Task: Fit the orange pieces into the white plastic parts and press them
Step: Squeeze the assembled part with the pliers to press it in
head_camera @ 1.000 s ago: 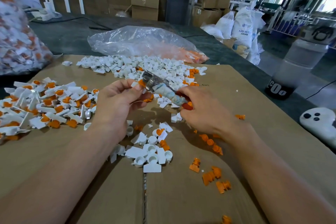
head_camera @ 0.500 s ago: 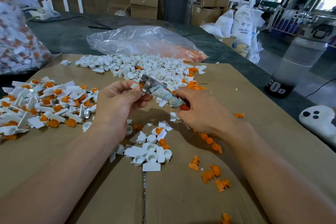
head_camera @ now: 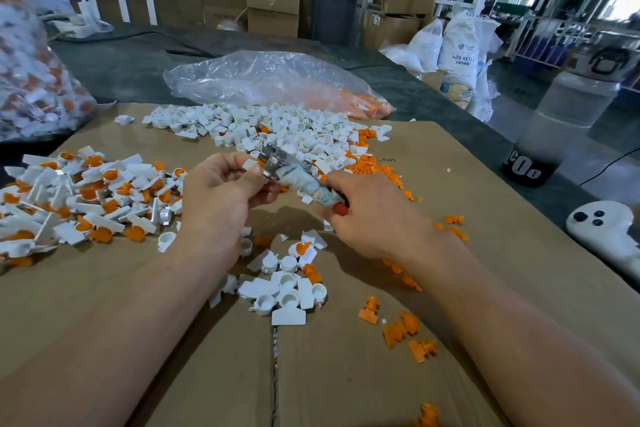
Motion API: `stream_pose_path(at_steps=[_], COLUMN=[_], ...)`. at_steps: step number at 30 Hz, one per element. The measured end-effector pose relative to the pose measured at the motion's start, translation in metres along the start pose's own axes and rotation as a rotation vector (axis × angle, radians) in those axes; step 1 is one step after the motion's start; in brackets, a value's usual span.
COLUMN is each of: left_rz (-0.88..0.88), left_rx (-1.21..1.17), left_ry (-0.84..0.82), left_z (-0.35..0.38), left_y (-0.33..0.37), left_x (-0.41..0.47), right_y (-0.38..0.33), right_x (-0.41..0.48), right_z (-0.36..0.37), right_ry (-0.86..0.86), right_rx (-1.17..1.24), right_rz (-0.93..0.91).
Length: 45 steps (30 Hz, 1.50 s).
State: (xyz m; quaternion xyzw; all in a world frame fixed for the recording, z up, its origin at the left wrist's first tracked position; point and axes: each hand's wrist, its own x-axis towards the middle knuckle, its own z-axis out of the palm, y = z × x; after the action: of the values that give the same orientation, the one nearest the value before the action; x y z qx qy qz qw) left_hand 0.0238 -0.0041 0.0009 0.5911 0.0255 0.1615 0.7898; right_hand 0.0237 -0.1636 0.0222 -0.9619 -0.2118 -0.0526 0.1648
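My left hand (head_camera: 221, 194) pinches a small white plastic part (head_camera: 250, 164) between thumb and fingers. My right hand (head_camera: 372, 215) grips the handle of a metal-headed pressing tool (head_camera: 298, 177); its shiny head sits against the white part at my left fingertips. Whether an orange piece sits inside that part is hidden. Loose white parts (head_camera: 284, 291) lie on the cardboard below my hands. Orange pieces (head_camera: 401, 329) are scattered at lower right. A pile of white parts with orange inserts (head_camera: 86, 194) lies to the left.
A large heap of white parts (head_camera: 277, 128) lies behind my hands, orange pieces (head_camera: 374, 166) beside it. A clear plastic bag (head_camera: 270, 83) sits behind the heap, another full bag (head_camera: 31, 80) at far left. A white controller (head_camera: 606, 232) and a bottle (head_camera: 554, 121) stand right.
Both hands with the tool and part have stayed nearly in place; the tool head has closed in slightly on the part at my left fingertips.
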Motion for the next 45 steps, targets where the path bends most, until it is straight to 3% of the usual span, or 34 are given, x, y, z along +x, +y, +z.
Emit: stream_pose_path(at_steps=[18,30,38,45], left_rz=[-0.048,-0.051,0.21,0.145], left_rx=[0.042,0.028,0.578,1.158], left_ry=[0.033,0.084,0.209,0.287], left_z=[-0.001,-0.001,-0.016,-0.031], left_y=[0.003,0.007,0.008,0.008], left_x=[-0.002,-0.005,0.006,0.019], right_y=[-0.004,0.006,0.032,0.053], right_x=[0.0,0.005,0.009,0.013], right_z=[0.001,0.01,0.002,-0.006], right_ry=[-0.018,0.065,0.18,0.149], right_rx=[-0.088,-0.069,0.04,0.022], right_rz=[0.003,-0.044,0.145,0.317])
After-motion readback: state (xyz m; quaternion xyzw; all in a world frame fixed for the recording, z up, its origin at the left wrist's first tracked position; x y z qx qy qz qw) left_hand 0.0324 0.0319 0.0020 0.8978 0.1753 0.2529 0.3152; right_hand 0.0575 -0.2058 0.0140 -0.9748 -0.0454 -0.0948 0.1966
